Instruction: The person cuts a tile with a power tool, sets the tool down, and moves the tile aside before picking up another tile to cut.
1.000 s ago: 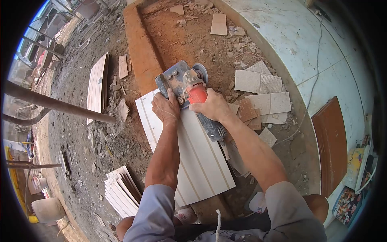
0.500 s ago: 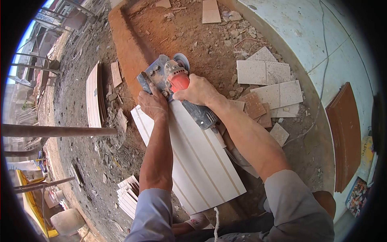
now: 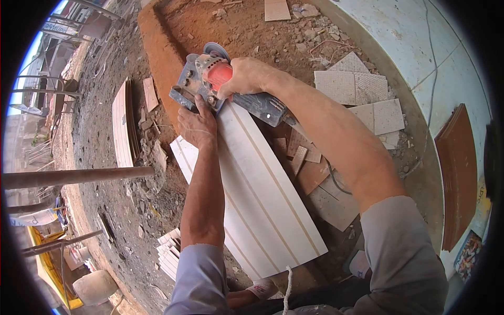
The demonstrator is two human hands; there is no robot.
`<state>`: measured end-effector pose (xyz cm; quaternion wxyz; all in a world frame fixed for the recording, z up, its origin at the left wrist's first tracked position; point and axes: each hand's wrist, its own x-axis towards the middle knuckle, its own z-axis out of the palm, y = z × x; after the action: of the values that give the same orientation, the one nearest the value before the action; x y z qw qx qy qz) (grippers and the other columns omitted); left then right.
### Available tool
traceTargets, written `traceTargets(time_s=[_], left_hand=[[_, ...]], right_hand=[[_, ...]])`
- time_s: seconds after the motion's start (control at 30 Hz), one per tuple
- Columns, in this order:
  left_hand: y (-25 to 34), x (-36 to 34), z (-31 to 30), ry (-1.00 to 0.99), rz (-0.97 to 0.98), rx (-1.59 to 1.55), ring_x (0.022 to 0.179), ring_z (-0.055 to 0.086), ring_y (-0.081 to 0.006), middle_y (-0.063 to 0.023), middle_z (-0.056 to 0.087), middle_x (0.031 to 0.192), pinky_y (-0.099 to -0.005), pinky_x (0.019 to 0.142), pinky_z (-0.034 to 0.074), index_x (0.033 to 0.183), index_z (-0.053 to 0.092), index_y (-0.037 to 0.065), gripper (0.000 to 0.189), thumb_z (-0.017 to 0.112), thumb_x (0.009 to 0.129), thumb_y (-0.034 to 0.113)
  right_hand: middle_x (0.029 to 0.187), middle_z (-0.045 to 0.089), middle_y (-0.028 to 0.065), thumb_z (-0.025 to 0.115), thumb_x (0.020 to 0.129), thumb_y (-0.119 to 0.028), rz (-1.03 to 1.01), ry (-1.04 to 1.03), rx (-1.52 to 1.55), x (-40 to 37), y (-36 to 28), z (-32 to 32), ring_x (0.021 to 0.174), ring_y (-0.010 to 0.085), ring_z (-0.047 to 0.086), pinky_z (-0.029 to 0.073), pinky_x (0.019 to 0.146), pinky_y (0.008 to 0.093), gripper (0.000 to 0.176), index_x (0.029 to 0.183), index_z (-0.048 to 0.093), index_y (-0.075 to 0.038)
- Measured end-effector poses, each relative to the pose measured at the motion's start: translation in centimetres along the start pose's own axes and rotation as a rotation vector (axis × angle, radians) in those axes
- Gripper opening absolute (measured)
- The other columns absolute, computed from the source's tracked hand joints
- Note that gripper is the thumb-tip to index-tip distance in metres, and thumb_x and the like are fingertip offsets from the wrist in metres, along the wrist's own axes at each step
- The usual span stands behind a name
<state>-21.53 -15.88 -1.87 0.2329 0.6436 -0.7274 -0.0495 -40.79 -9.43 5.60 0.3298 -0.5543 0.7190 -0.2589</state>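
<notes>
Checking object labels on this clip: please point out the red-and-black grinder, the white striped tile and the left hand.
Red-and-black grinder [image 3: 217, 77]: head view, on its red housing.
White striped tile [image 3: 256, 193]: head view, mid-face.
Left hand [image 3: 198, 125]: head view, back of the hand.

Over the striped tile [image 3: 262, 210], the stretch between the left forearm [image 3: 203, 194] and right forearm [image 3: 336, 126] offers open room toward its near end. Its far end is blocked by the grinder [image 3: 257, 107], with the left hand [image 3: 197, 126] and right hand [image 3: 247, 76] on it; the disc [image 3: 216, 51] juts past that end, with open red soil [image 3: 273, 47] beyond. Left of the tile, a narrow gap separates its edge from the tip of a pole [image 3: 79, 177], whose height is unclear; a tile stack [image 3: 122, 126] stands farther left. Right of it, loose pieces [image 3: 314, 176] crowd close beside its edge.
</notes>
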Motion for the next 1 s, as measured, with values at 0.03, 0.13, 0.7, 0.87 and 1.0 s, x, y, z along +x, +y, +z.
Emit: traceTargets(time_s=[0.03, 0.13, 0.7, 0.87, 1.0], left_hand=[[0.0, 0.0, -0.1, -0.003, -0.004, 0.012, 0.101, 0.057, -0.0411, -0.0227, 0.06, 0.104, -0.0503, 0.089, 0.043, 0.105, 0.057, -0.001, 0.067, 0.045, 0.093, 0.063], [-0.4, 0.2, 0.0, -0.019, 0.009, 0.011, 0.103, 0.057, -0.0406, -0.0224, 0.06, 0.105, -0.0502, 0.089, 0.042, 0.109, 0.058, 0.0, 0.065, 0.042, 0.095, 0.061], [-0.7, 0.2, 0.1, -0.022, 0.041, -0.094, 0.097, 0.057, -0.0376, -0.0187, 0.058, 0.096, -0.0478, 0.086, 0.043, 0.097, 0.06, 0.0, 0.056, 0.052, 0.094, 0.056], [-0.3, -0.1, -0.1, -0.039, 0.018, -0.077, 0.098, 0.057, -0.0363, -0.0178, 0.059, 0.097, -0.0467, 0.086, 0.044, 0.095, 0.061, 0.0, 0.053, 0.057, 0.092, 0.053], [-1.3, 0.1, 0.1, 0.004, 0.057, 0.014, 0.1, 0.057, -0.0353, -0.0172, 0.06, 0.101, -0.0455, 0.088, 0.045, 0.095, 0.062, 0.001, 0.051, 0.059, 0.09, 0.051]], right_hand=[[0.097, 0.069, 0.0261, 0.08, 0.057, -0.048, 0.0, 0.017, -0.024, 0.2, -0.1, -0.3, 0.091, 0.0334, 0.069, 0.053, 0.081, 0.0387, 0.074, 0.102, 0.065, 0.009], [0.096, 0.069, 0.0255, 0.08, 0.058, -0.047, -0.034, 0.029, -0.084, 1.7, -0.8, -1.6, 0.09, 0.0333, 0.069, 0.053, 0.079, 0.0388, 0.072, 0.101, 0.065, 0.008], [0.1, 0.068, 0.0214, 0.081, 0.066, -0.048, 0.074, 0.062, 0.268, -1.4, 3.2, 2.8, 0.093, 0.0282, 0.066, 0.051, 0.083, 0.0366, 0.072, 0.108, 0.062, 0.009], [0.1, 0.068, 0.0242, 0.082, 0.061, -0.046, 0.117, 0.113, 0.422, -1.6, 4.0, 4.1, 0.093, 0.0295, 0.067, 0.051, 0.082, 0.0365, 0.074, 0.105, 0.064, 0.011], [0.111, 0.065, 0.0284, 0.084, 0.061, -0.047, 0.213, 0.107, 0.435, -2.9, 3.5, 4.3, 0.104, 0.0328, 0.065, 0.05, 0.09, 0.0374, 0.086, 0.117, 0.057, 0.012]])
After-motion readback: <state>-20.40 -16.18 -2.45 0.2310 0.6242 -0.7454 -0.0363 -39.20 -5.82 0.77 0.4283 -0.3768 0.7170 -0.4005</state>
